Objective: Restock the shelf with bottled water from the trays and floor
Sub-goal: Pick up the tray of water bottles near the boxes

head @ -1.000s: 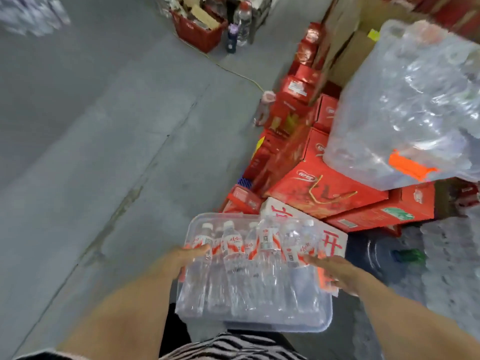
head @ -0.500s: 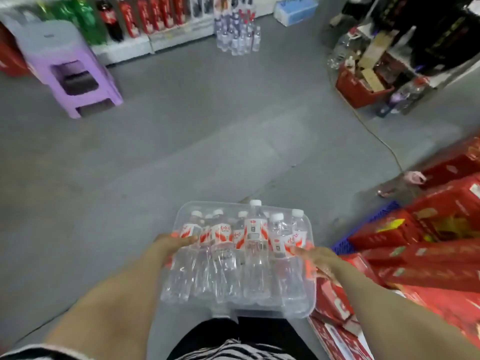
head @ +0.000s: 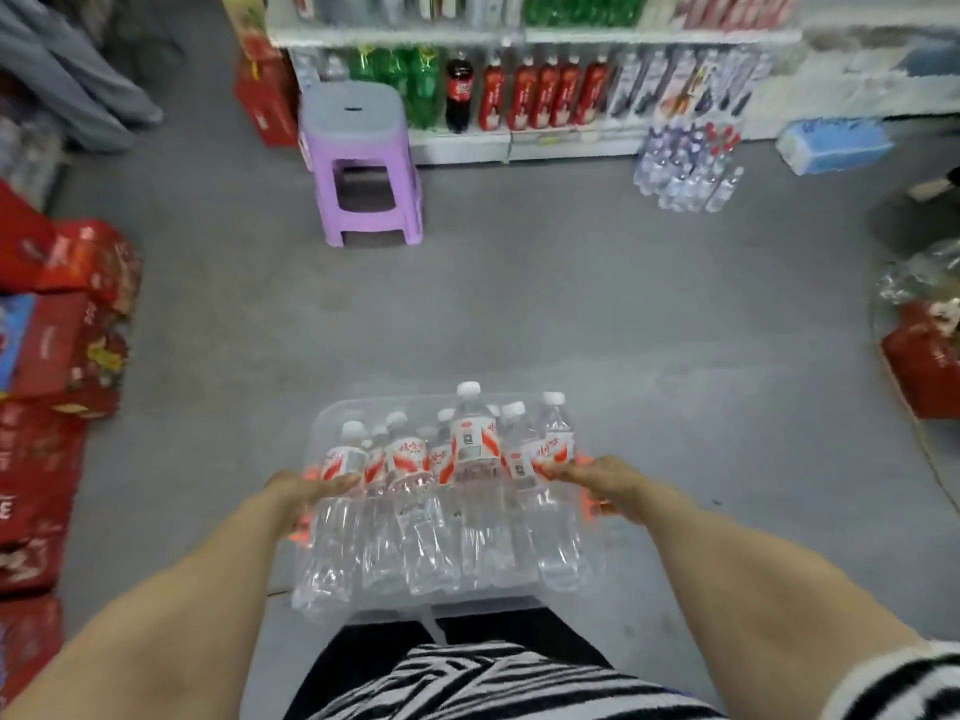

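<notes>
tray: clear plastic tray (head: 395, 406), held up in front of the person's waist, off the floor (head: 519, 314), long side across the body.
water bottles: batch of water bottles (head: 470, 452) packed in the tray, leaning back, white caps toward the shelf, red-and-white labels up. One in the middle sits higher than the rest.
left hand: left hand (head: 306, 493) grips the tray's left side. Thumb lies flat on top against the outermost bottle. Other fingers wrap down round the edge, close together as far as visible, tips hidden under the plastic.
right hand: right hand (head: 597, 483) grips the right side, mirror pose. Thumb on top touching the end bottle, fingers curled under. Can't tell their spread.
orange patches: orange patches (head: 592, 506) on the tray at both grips, too blurred to identify.
shelf: shelf (head: 519, 36) across the aisle, well apart from the tray. Lower row holds green bottles (head: 410, 80), one cola bottle (head: 460, 90), red bottles (head: 545, 90), then clear ones, blurred.
floor stock: loose water bottles (head: 685, 168) standing on the floor just in front of the shelf base, right of centre.
stool: purple stool (head: 363, 163), upright, just beside the shelf's left end.
blue pack: blue pack (head: 831, 145) on the floor, right of the loose bottles.
cartons: red cartons (head: 47, 330) stacked along the left edge, and a red carton (head: 919, 366) at the right edge.
clothing: striped top (head: 467, 683) at the bottom of the view.
</notes>
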The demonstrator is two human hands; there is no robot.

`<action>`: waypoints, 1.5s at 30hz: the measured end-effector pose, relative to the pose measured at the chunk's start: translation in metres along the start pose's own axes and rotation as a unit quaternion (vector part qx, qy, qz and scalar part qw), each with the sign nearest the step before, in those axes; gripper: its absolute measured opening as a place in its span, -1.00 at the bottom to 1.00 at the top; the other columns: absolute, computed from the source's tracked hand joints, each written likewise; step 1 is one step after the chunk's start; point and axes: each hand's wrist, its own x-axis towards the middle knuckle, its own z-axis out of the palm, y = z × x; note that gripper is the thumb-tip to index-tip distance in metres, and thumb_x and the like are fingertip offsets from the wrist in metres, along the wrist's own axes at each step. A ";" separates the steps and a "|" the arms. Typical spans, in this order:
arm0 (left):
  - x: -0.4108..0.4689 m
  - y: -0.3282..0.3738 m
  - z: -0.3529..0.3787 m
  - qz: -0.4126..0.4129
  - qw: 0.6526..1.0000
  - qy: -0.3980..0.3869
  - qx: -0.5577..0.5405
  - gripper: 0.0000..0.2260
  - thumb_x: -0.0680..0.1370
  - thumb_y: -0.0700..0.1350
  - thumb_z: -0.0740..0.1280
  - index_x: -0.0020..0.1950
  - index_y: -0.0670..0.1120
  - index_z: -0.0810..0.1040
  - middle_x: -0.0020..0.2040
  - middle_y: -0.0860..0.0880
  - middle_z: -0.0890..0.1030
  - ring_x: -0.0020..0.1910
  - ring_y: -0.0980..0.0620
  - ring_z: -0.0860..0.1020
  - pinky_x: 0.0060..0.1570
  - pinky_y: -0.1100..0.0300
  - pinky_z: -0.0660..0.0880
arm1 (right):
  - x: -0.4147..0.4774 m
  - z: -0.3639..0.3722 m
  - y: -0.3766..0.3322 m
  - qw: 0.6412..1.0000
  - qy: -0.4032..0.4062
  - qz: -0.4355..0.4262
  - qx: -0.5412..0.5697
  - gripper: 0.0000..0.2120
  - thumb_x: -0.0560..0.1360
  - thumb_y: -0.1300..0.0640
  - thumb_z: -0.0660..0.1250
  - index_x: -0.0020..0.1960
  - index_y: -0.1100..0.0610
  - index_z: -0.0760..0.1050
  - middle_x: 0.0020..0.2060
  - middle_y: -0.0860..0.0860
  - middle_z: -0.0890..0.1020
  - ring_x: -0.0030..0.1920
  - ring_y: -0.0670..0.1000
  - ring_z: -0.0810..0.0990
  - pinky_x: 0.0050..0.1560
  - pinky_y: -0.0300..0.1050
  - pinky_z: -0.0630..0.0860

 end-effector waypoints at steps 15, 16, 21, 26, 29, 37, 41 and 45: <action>0.180 0.227 -0.168 -0.033 0.994 -0.043 -0.090 0.02 0.14 0.13 0.65 0.47 -0.23 0.34 0.42 -0.25 0.45 0.31 -0.27 0.49 0.30 -0.14 0.46 | 0.168 -0.008 -0.361 0.992 0.025 -0.023 -0.120 -0.13 0.01 -0.46 0.61 0.07 0.14 0.64 -0.09 0.03 0.62 -0.10 0.04 0.61 -0.14 -0.11 0.61; 0.186 0.250 -0.179 -0.033 0.994 -0.047 -0.089 0.02 0.17 0.13 0.65 0.51 -0.20 0.30 0.46 -0.24 0.41 0.37 -0.26 0.45 0.35 -0.15 0.42 | 0.182 -0.011 -0.382 0.993 0.024 -0.020 -0.114 -0.13 0.03 -0.45 0.61 0.09 0.16 0.63 -0.10 0.02 0.61 -0.10 0.03 0.61 -0.14 -0.12 0.61; 0.229 0.375 -0.222 -0.021 0.994 -0.050 -0.097 -0.09 0.39 0.03 0.56 0.60 -0.13 0.15 0.57 -0.22 0.24 0.51 -0.25 0.27 0.43 -0.14 0.30 | 0.242 -0.030 -0.495 0.995 0.013 -0.039 -0.089 -0.33 0.24 -0.32 0.60 0.07 0.19 0.61 -0.19 0.00 0.57 -0.17 0.01 0.56 -0.18 -0.12 0.57; 0.288 0.478 -0.249 -0.016 0.996 -0.016 -0.086 -0.18 0.45 0.03 0.52 0.56 -0.24 0.20 0.54 -0.29 0.26 0.49 -0.28 0.28 0.43 -0.16 0.31 | 0.314 -0.065 -0.605 0.994 -0.008 -0.040 -0.099 -0.23 0.09 -0.41 0.62 0.04 0.14 0.62 -0.11 0.02 0.68 -0.10 0.03 0.65 -0.06 -0.04 0.67; 0.314 0.538 -0.266 -0.013 0.997 0.000 -0.076 -0.14 0.41 0.07 0.55 0.55 -0.23 0.23 0.48 -0.28 0.36 0.33 -0.26 0.44 0.28 -0.11 0.41 | 0.349 -0.089 -0.663 0.991 -0.020 -0.045 -0.120 -0.03 -0.07 -0.51 0.61 0.15 0.08 0.63 0.06 0.04 0.71 0.06 0.07 0.68 0.08 0.00 0.68; 0.417 0.657 -0.325 -0.033 0.997 0.000 -0.070 0.31 -0.27 0.33 0.63 0.36 -0.25 0.43 0.06 -0.17 0.58 -0.04 -0.11 0.55 0.08 -0.04 0.57 | 0.398 -0.130 -0.834 0.990 -0.016 -0.058 -0.125 -0.07 0.09 -0.40 0.56 0.23 0.19 0.52 -0.06 0.01 0.54 -0.11 0.00 0.52 -0.09 -0.06 0.54; 0.448 0.734 -0.347 -0.028 0.997 -0.022 -0.067 0.10 0.07 0.26 0.64 0.46 -0.23 0.37 0.25 -0.30 0.57 0.12 -0.25 0.60 0.15 -0.03 0.55 | 0.444 -0.136 -0.893 0.992 -0.009 -0.048 -0.119 -0.13 0.08 -0.42 0.56 0.13 0.18 0.52 -0.09 0.03 0.54 -0.08 0.03 0.54 -0.05 -0.04 0.55; 0.490 0.801 -0.378 -0.037 0.998 -0.021 -0.053 0.12 0.10 0.28 0.61 0.50 -0.21 0.31 0.44 -0.25 0.42 0.34 -0.25 0.47 0.26 -0.08 0.48 | 0.488 -0.137 -0.951 0.992 -0.002 -0.048 -0.115 -0.01 -0.14 -0.53 0.57 0.02 0.15 0.53 -0.21 0.01 0.49 -0.17 0.02 0.49 -0.13 -0.07 0.51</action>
